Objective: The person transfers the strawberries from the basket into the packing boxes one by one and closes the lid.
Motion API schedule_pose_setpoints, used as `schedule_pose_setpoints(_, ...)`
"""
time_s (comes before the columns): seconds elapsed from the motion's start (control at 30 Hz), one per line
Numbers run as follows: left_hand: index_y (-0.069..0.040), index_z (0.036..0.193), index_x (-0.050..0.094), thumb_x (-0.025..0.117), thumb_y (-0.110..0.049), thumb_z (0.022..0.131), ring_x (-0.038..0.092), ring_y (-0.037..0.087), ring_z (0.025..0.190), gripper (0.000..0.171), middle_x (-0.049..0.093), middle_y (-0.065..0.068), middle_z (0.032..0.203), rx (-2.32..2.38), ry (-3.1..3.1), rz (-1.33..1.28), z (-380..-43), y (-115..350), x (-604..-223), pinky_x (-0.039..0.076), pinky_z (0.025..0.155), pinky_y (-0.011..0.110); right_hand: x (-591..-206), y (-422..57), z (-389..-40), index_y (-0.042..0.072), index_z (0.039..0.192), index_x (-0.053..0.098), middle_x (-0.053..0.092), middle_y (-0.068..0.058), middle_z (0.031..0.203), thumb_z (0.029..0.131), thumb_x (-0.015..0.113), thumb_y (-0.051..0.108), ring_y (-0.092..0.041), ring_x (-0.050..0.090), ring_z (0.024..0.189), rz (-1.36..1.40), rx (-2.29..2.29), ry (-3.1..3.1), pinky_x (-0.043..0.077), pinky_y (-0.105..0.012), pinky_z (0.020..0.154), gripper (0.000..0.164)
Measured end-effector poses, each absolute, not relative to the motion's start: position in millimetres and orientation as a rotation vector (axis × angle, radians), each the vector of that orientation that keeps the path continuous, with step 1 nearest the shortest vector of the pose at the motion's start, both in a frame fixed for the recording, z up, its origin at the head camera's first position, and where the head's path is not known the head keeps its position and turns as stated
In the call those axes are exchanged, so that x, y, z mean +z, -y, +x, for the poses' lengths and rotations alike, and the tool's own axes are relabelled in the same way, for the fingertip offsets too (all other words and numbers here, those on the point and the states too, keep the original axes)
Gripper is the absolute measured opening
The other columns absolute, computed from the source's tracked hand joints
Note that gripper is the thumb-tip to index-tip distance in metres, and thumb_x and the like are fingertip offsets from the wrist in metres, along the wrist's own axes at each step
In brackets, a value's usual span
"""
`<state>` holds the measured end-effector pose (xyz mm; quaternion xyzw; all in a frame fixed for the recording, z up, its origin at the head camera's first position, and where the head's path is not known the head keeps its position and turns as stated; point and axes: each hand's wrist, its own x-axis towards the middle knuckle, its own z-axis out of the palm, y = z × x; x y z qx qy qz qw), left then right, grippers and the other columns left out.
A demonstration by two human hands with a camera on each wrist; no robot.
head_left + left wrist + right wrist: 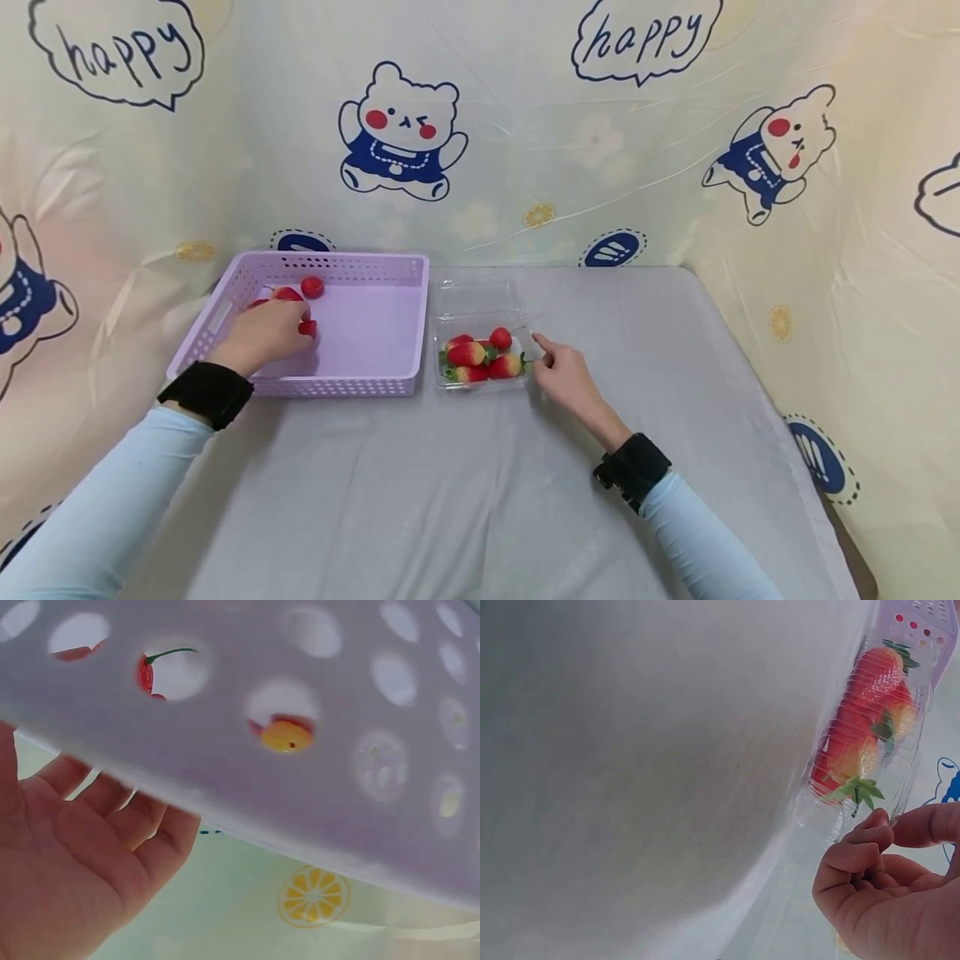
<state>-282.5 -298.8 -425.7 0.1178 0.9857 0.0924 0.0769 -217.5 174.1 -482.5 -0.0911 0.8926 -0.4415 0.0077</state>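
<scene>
My left hand [273,332] reaches over the near left side of the lilac basket [375,385], down among red fruits. One red fruit [307,327] shows right beside its fingers; the fingertips are hidden, so I cannot tell whether they grip it. In the left wrist view the basket's perforated wall [217,757] covers the finger ends. My right hand [564,377] pinches the right edge of a clear plastic box [480,298], thumb against curled fingers in the right wrist view. Inside lie several strawberries [467,355] with green leaves and a round red cherry [500,337] with a thin stem.
Another round red fruit [312,287] and a red fruit [287,293] lie at the back left of the basket. The box stands just right of the basket, its lid folded back. Grey cloth [420,492] covers the table, with a printed curtain [510,142] behind.
</scene>
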Motion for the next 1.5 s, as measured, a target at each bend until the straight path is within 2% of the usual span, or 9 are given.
schedule_pose_setpoints(0.17, 0.002, 0.116, 0.068, 0.079, -0.020, 0.089, 0.059, 0.038, 0.091, 0.037, 0.067, 0.015, 0.093, 0.294, -2.957, 0.361, -279.5, 290.3, -419.0, 0.052, 0.083, 0.060, -482.4, -173.8, -217.8, -0.004, 0.149, 0.055, 0.036, 0.002, 0.059, 0.096, 0.051, 0.003, -0.015, 0.031, 0.052, -0.280, -1.379, -2.789, 0.031, -0.029, 0.053, 0.053)
schedule_pose_setpoints(0.4, 0.002, 0.122, 0.066, 0.078, -0.020, 0.089, 0.058, 0.045, 0.097, 0.041, 0.068, 0.021, 0.102, 0.247, -2.995, 0.367, -278.4, 278.7, -415.5, 0.046, 0.075, 0.077, -480.8, -173.5, -218.2, -0.003, 0.150, 0.055, 0.036, 0.001, 0.059, 0.097, 0.051, 0.003, -0.016, 0.032, 0.052, -0.275, -1.376, -2.785, 0.032, -0.030, 0.053, 0.053)
schedule_pose_setpoints(0.53, 0.001, 0.127, 0.065, 0.078, -0.020, 0.090, 0.059, 0.046, 0.097, 0.044, 0.069, 0.024, 0.110, 0.253, -3.018, 0.373, -276.9, 272.8, -413.4, 0.042, 0.079, 0.084, -479.4, -173.4, -219.0, -0.003, 0.149, 0.055, 0.036, 0.001, 0.059, 0.097, 0.051, 0.003, -0.016, 0.032, 0.052, -0.276, -1.369, -2.793, 0.032, -0.030, 0.053, 0.053)
schedule_pose_setpoints(0.67, 0.001, 0.128, 0.066, 0.079, -0.020, 0.090, 0.064, 0.042, 0.095, 0.045, 0.070, 0.023, 0.112, 0.318, -3.020, 0.411, -275.7, 268.3, -413.8, 0.049, 0.086, 0.076, -478.3, -173.3, -219.0, -0.003, 0.149, 0.055, 0.036, 0.001, 0.060, 0.097, 0.051, 0.003, -0.015, 0.032, 0.052, -0.271, -1.363, -2.798, 0.031, -0.029, 0.053, 0.053)
schedule_pose_setpoints(0.77, 0.001, 0.126, 0.066, 0.079, -0.018, 0.091, 0.066, 0.039, 0.094, 0.043, 0.070, 0.022, 0.110, 0.342, -3.030, 0.442, -274.4, 264.2, -413.8, 0.054, 0.087, 0.067, -477.7, -172.8, -218.6, -0.003, 0.149, 0.055, 0.036, 0.001, 0.059, 0.097, 0.052, 0.003, -0.015, 0.031, 0.052, -0.264, -1.361, -2.802, 0.031, -0.029, 0.052, 0.052)
schedule_pose_setpoints(0.87, 0.002, 0.125, 0.067, 0.079, -0.017, 0.091, 0.065, 0.039, 0.093, 0.041, 0.070, 0.022, 0.109, 0.323, -3.055, 0.472, -273.5, 259.4, -412.7, 0.055, 0.086, 0.065, -477.8, -172.4, -218.4, -0.004, 0.148, 0.056, 0.035, 0.001, 0.059, 0.097, 0.052, 0.002, -0.016, 0.030, 0.051, -0.263, -1.364, -2.807, 0.031, -0.030, 0.052, 0.052)
schedule_pose_setpoints(1.07, 0.002, 0.126, 0.067, 0.079, -0.018, 0.090, 0.065, 0.041, 0.095, 0.042, 0.070, 0.023, 0.110, 0.297, -3.075, 0.500, -271.7, 250.2, -410.2, 0.055, 0.085, 0.065, -478.8, -172.5, -217.2, -0.004, 0.149, 0.055, 0.035, 0.001, 0.059, 0.097, 0.052, 0.002, -0.016, 0.031, 0.051, -0.263, -1.365, -2.797, 0.031, -0.029, 0.052, 0.052)
schedule_pose_setpoints(1.5, 0.000, 0.135, 0.065, 0.081, -0.020, 0.090, 0.066, 0.043, 0.105, 0.052, 0.068, 0.025, 0.121, 0.293, -3.084, 0.551, -265.2, 231.4, -407.5, 0.055, 0.091, 0.063, -479.7, -173.0, -216.2, -0.004, 0.148, 0.056, 0.037, 0.001, 0.061, 0.096, 0.052, 0.005, -0.015, 0.032, 0.053, -0.256, -1.370, -2.794, 0.031, -0.029, 0.054, 0.053)
